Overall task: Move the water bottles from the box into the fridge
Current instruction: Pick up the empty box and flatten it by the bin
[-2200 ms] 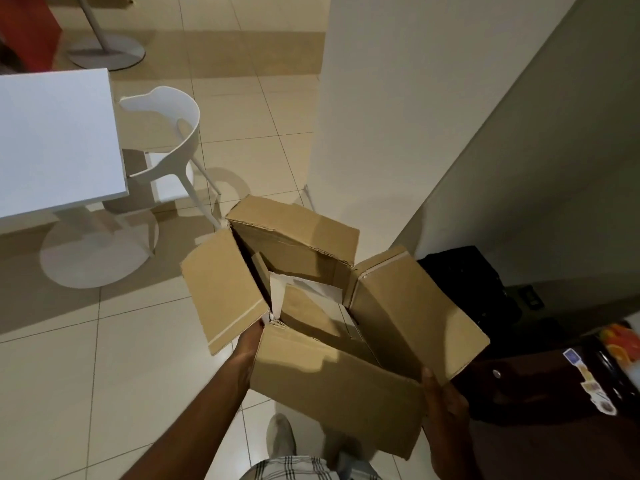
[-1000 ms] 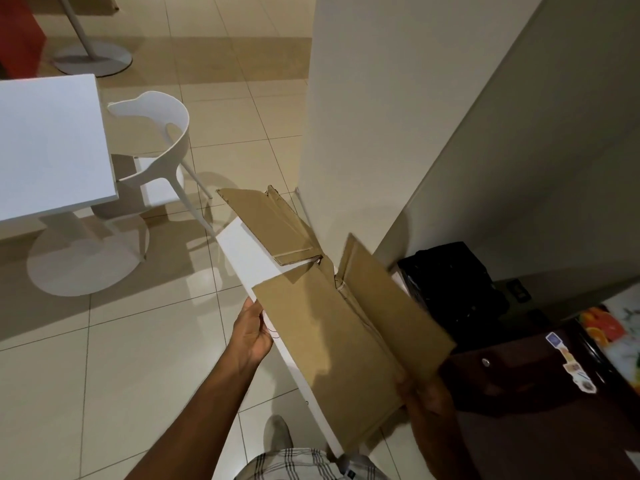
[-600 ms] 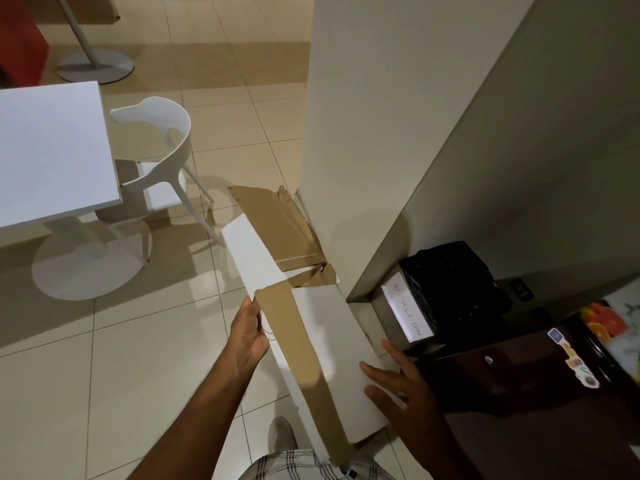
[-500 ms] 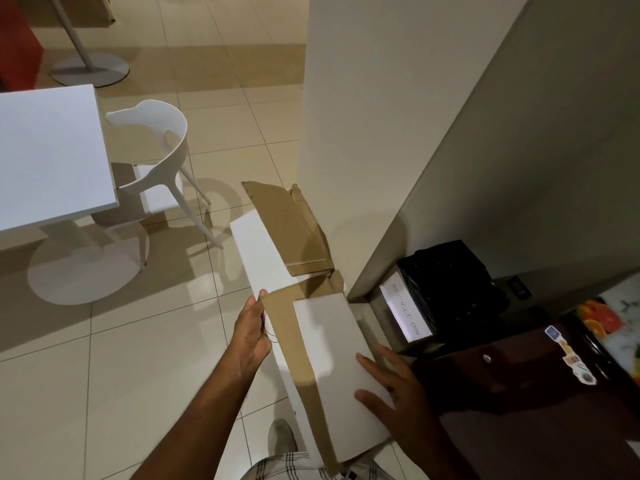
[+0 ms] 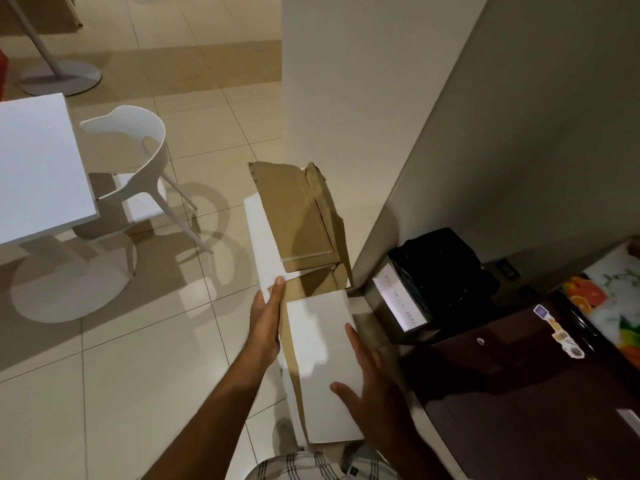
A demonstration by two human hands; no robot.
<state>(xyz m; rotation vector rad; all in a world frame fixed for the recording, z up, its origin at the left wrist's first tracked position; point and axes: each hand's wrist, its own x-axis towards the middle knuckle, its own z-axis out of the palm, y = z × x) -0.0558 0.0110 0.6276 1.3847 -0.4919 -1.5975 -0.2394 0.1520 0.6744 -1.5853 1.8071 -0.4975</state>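
Observation:
The cardboard box (image 5: pixel 322 341) is flattened, white outside and brown inside, and hangs slanted in front of me above the floor tiles. My left hand (image 5: pixel 265 323) grips its left edge, thumb on top. My right hand (image 5: pixel 367 379) presses with straight fingers on the near white panel. The far brown flaps (image 5: pixel 294 216) reach toward the wall corner. No water bottle is in view. The dark brown fridge (image 5: pixel 519 393) stands at the lower right, its door shut, with stickers near its top corner.
A bin lined with a black bag (image 5: pixel 440 271) and labelled "RECYCLE BIN" sits in the wall corner beside the fridge. A white chair (image 5: pixel 138 161) and a white table (image 5: pixel 38 164) stand at the left. A white wall (image 5: pixel 363 98) rises ahead.
The open box has been folded flat. My right hand let go of its right flap and now lies on the white panel. The flat box has shifted a little toward the wall and bin.

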